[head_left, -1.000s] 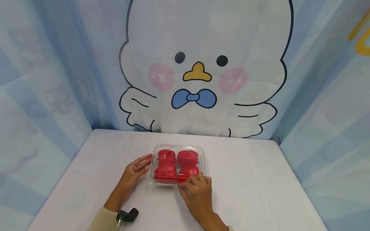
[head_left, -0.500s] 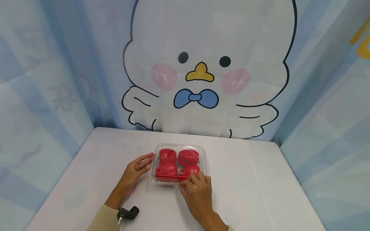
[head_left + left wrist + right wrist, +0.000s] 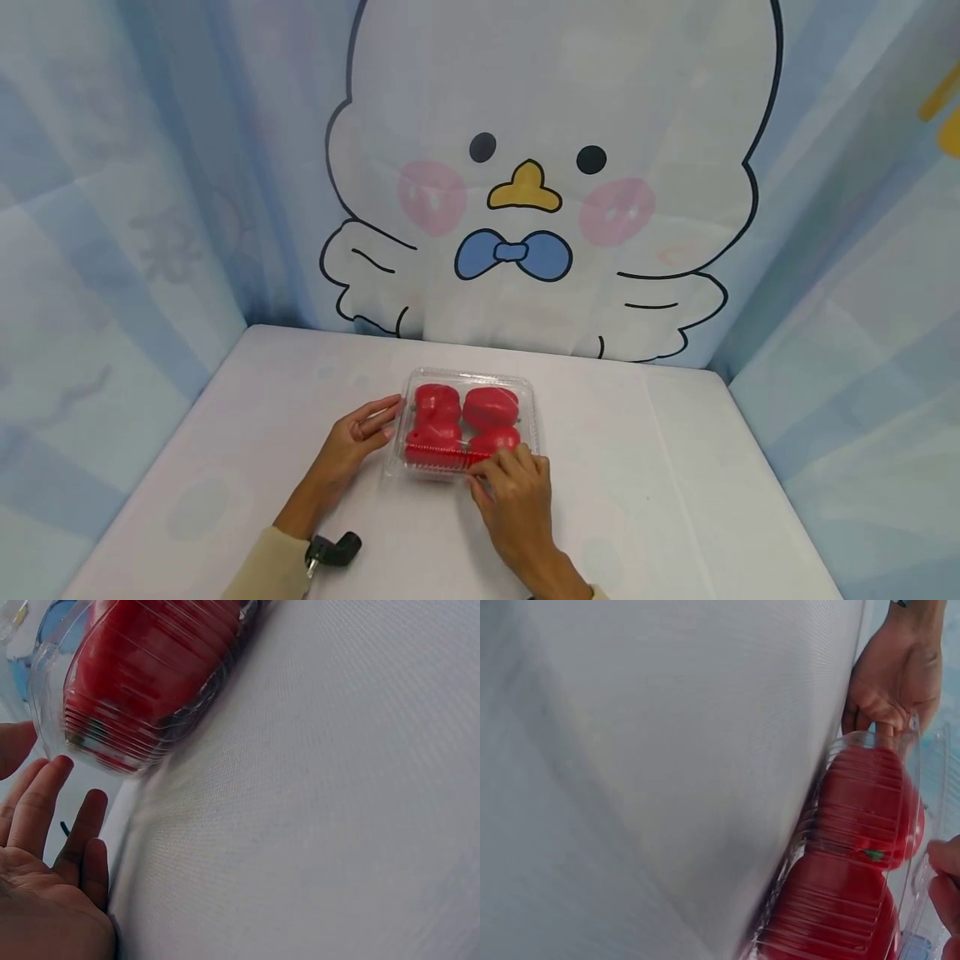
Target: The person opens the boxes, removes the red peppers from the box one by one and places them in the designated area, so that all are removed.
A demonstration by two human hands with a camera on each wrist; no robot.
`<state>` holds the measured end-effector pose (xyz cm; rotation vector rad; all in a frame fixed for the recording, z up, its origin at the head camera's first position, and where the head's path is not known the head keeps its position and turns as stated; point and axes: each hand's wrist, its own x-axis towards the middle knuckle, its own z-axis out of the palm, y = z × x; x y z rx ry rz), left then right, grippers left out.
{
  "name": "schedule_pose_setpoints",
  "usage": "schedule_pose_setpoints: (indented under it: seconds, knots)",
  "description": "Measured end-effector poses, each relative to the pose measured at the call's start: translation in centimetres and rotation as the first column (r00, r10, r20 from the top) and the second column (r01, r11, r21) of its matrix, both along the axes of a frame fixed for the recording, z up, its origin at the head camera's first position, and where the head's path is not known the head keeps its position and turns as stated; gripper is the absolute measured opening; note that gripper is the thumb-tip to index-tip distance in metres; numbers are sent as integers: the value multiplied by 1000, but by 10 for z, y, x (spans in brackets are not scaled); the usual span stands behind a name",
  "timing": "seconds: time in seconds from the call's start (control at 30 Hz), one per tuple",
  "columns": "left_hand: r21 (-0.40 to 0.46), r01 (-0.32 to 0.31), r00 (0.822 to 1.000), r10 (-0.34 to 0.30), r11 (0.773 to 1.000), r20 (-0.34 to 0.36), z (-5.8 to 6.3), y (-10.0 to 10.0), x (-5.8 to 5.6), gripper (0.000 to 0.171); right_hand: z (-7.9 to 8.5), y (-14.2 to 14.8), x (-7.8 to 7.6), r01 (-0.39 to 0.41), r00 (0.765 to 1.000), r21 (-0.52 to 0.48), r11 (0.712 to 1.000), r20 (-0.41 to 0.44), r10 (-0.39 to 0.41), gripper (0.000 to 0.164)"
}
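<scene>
A clear plastic clamshell box sits on the white table and holds several glossy red bell peppers. A bit of green stem shows in the right wrist view on one pepper. My right hand pinches the front edge of the lid, right of its middle. That lid edge stands a little apart from the box rim in the right wrist view. Beside the box's left edge is my left hand, its fingers fairly straight and the tips touching the clear rim.
The white table spreads to both sides and in front of the box. A black wrist device sits by the left sleeve. Blue and white curtains stand left, right and behind, with a cartoon chick printed at the back.
The lid's front edge has risen slightly under my right hand's pinch. My left hand has kept its place at the box's left edge. The head view has shifted slightly.
</scene>
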<state>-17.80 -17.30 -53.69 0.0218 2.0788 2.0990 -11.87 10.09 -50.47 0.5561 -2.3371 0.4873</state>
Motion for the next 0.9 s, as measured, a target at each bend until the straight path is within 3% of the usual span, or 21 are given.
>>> schedule_pose_setpoints:
  seconds: [0.7, 0.9]
  knots:
    - [10, 3, 1000, -3, 1000, -6, 3, 3, 1, 59, 3, 3, -1, 16, 999, -57, 998, 40, -14, 25]
    - [5, -2, 999, 3, 1000, -52, 2, 4, 1, 58, 5, 2, -1, 15, 999, -63, 998, 31, -13, 24]
